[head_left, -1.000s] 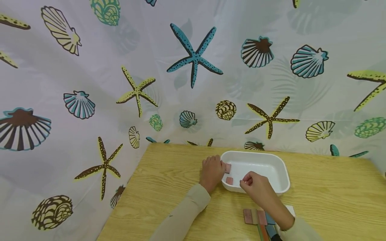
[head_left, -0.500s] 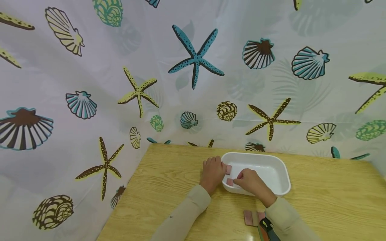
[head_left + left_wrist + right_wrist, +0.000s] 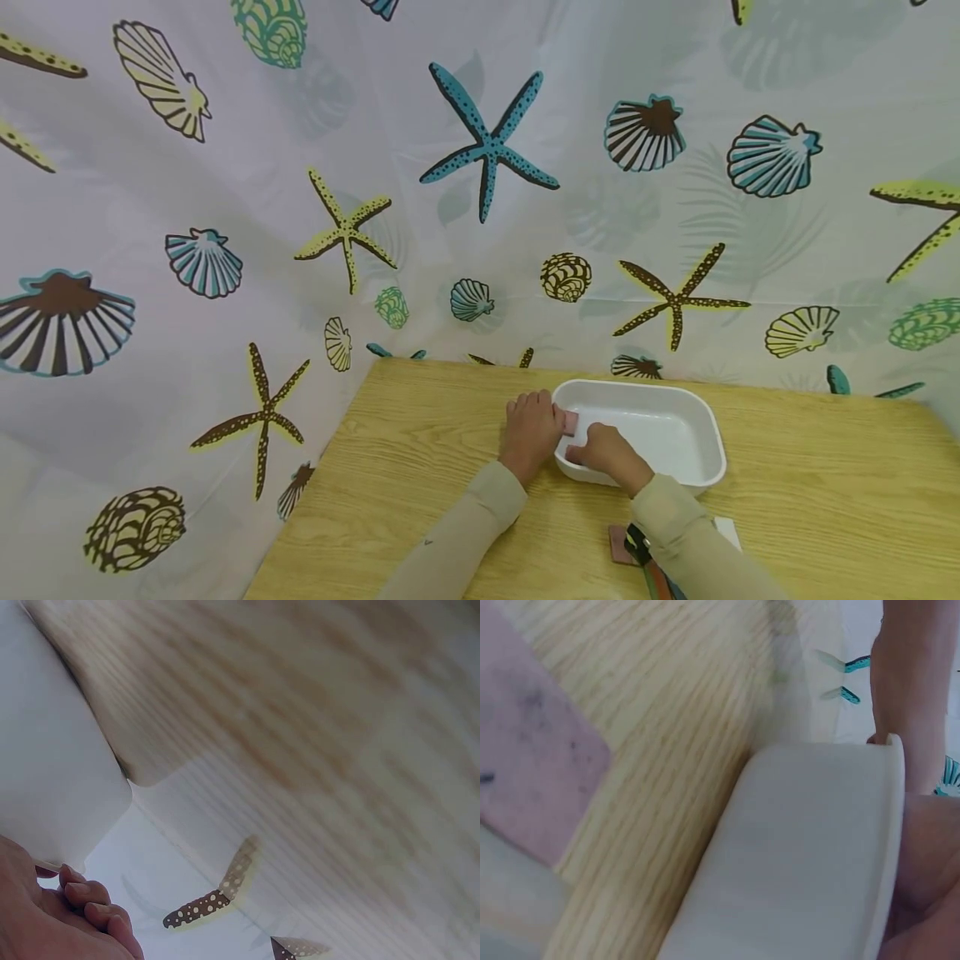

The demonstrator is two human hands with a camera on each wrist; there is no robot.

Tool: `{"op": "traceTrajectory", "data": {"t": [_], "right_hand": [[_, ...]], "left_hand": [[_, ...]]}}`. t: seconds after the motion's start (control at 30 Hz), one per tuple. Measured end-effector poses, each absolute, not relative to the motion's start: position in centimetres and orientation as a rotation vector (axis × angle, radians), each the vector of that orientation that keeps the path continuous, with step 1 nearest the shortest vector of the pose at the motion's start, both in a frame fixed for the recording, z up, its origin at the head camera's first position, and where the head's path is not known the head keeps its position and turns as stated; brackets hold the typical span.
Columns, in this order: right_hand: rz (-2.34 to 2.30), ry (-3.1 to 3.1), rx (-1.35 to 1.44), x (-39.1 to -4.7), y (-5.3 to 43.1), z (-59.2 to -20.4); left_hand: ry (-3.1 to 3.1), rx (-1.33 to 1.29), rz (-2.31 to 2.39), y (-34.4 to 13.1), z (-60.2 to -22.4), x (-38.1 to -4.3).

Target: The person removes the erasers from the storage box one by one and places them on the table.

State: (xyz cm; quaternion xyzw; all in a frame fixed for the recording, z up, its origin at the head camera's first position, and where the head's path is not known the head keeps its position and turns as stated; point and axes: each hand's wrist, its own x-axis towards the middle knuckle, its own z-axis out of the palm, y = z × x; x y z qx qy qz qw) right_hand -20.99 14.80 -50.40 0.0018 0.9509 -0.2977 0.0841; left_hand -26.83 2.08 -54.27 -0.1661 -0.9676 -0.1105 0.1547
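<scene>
A white plastic tub [image 3: 667, 437] stands near the table's back edge. My left hand [image 3: 528, 433] grips its left rim, with fingertips [image 3: 97, 904] curled over the edge in the left wrist view. Just inside that rim lies a pink square piece [image 3: 571, 422], partly covered by the hand. My right hand [image 3: 609, 454] reaches over the front rim into the tub. Its fingertips are at a second pink square [image 3: 572, 452] in the front left corner, mostly hidden beneath them. I cannot tell whether they pinch it. The tub wall [image 3: 795, 840] blocks those fingers in the right wrist view.
In front of the tub, partly under the right sleeve [image 3: 675, 517], lie a pink square [image 3: 620, 546], a black tool with yellow marks [image 3: 637, 543], an orange strip [image 3: 657, 579] and a white piece [image 3: 727, 532]. A shell-printed curtain [image 3: 480, 250] hangs behind the wooden table [image 3: 420, 433].
My right hand has moved left and down into the tub, from above its middle onto the front left pink square. The left hand keeps its grip on the rim.
</scene>
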Motion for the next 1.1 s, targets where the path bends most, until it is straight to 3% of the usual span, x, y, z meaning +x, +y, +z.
{"op": "traceTrajectory", "data": {"t": [0.43,1.1], "right_hand": [[-0.876,2.913,0.060,-21.9,14.0,-51.6],[-0.960,2.964,0.093,-21.3,14.1,-50.4]], "left_hand": [[-2.736,-0.488,-0.317,2.2,-54.6,-26.9],[-2.716,-0.478,-0.301,2.1,-54.3,-26.9]]}}
